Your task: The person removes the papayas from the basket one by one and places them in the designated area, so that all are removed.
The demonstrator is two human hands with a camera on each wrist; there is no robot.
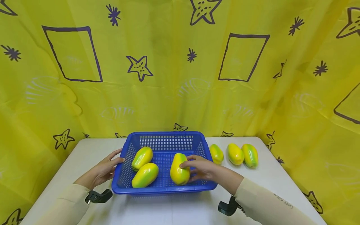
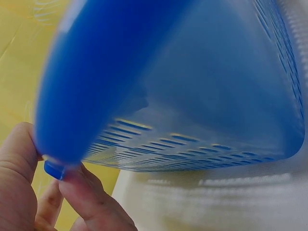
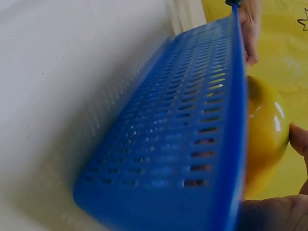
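Head view: our right hand (image 1: 201, 168) curls round a papaya (image 1: 179, 168) inside the blue basket (image 1: 164, 189) on the table (image 1: 180, 209); our left hand (image 1: 105, 170), fingers spread, touches its rim. Sleeve lettering is unreadable.

Blue slotted plastic basket (image 1: 164, 140): upright on the white desk (image 1: 174, 209), near its middle. Papaya (image 1: 179, 168): yellow-green, glossy, lying lengthwise in the basket's right half, close to the front wall. Two further papayas, one behind (image 1: 142, 158) and one in front (image 1: 145, 175), lie angled in the left half, just beside each other.
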